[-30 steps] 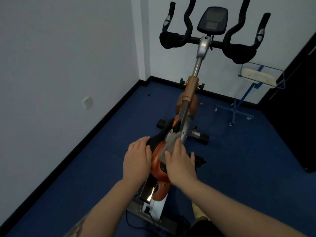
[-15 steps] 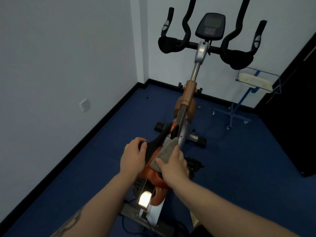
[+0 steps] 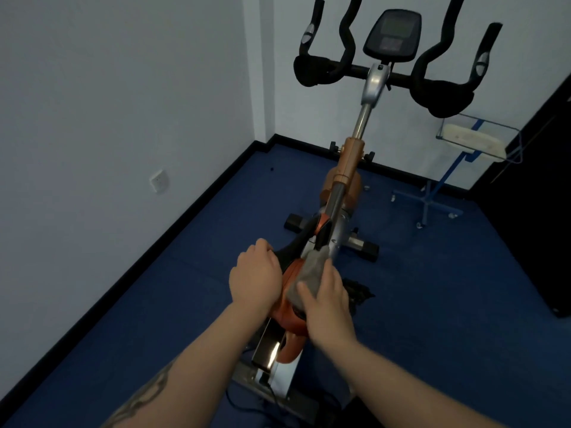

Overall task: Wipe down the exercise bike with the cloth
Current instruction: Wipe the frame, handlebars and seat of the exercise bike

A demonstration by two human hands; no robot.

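An orange, silver and black exercise bike (image 3: 350,168) stands on the blue floor, its black handlebars and console (image 3: 392,34) at the top. A grey cloth (image 3: 309,274) lies on the orange frame near the silver post. My right hand (image 3: 329,299) presses the cloth down on the frame, thumb and fingers laid over it. My left hand (image 3: 255,278) rests on the left side of the frame beside the black saddle, its fingers curled over the edge.
A white wall with a socket (image 3: 159,180) runs close on the left. A blue wheeled stand carrying a wire basket (image 3: 472,139) stands at the back right. A dark cabinet (image 3: 537,196) fills the right side. Cables lie on the floor near the bike's rear base.
My right hand slid the cloth a little back along the orange frame. My left hand curled its fingers over the frame edge. The view shifted slightly.
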